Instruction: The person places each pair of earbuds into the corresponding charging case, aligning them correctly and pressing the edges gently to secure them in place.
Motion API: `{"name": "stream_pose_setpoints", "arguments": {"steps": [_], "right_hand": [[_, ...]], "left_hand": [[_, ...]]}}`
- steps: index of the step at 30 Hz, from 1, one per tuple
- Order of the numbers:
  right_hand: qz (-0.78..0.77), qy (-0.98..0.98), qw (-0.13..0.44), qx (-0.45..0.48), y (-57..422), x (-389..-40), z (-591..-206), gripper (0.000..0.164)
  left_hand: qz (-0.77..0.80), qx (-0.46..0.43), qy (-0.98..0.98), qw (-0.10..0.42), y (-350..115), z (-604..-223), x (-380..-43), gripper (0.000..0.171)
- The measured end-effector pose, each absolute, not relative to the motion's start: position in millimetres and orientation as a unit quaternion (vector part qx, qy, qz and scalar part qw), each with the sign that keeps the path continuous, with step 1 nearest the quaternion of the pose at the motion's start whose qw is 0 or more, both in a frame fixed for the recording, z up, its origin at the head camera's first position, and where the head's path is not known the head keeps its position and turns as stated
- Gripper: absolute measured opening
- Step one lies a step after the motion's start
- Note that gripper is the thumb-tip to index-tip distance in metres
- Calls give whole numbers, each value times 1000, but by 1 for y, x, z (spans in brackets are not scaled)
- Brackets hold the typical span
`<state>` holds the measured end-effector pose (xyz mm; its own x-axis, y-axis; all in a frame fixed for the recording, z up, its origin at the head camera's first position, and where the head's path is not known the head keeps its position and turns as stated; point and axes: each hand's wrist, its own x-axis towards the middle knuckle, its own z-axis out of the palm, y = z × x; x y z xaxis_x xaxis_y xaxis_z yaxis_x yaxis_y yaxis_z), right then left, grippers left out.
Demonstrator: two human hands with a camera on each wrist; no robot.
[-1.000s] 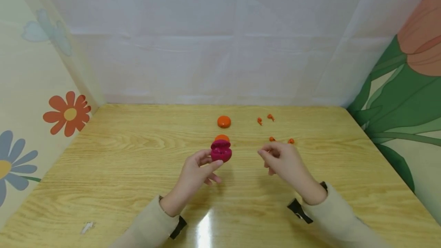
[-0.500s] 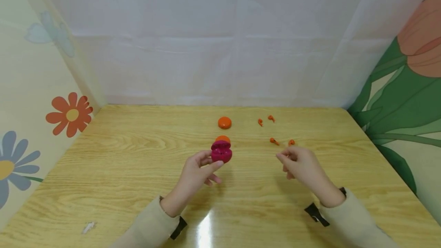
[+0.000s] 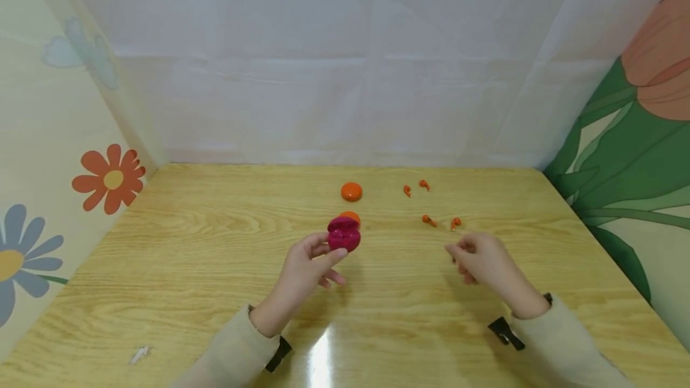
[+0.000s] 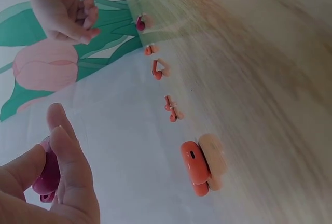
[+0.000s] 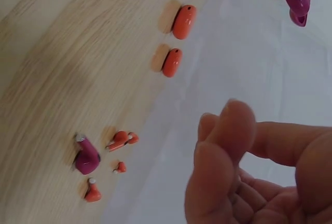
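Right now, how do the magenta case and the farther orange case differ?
The magenta case stands open, its inside showing; the farther orange case is shut. The left hand holds the magenta case above the table, while the farther orange case rests on the table. Both are rounded and glossy.

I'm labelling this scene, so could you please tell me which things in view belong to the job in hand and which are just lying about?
Likely part of the job:
open magenta earbud case, held in the left hand
magenta earbud, near the right hand

Seemingly just lying about:
two orange earbud cases
four orange earbuds
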<state>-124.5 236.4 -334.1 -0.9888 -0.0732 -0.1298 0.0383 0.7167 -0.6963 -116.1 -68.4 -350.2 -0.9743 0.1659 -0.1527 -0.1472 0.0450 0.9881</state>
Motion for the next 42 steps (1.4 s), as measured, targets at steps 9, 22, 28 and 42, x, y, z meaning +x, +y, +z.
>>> {"name": "stream_pose_setpoints", "arguments": {"steps": [9,22,28,42], "right_hand": [[-367,926,91,17,252,-133,-343,29],[-347,924,158,21,263,-148,-362,32],[-332,928,166,26,262,-152,-365,35],[-279,945,167,8,258,-159,-365,33]], "left_hand": [[694,1,711,114,-68,-353,-120,35],[690,4,715,112,-68,-352,-121,33],[690,0,715,116,-68,-351,-121,33],[687,3,718,115,-67,-352,-120,34]]}}
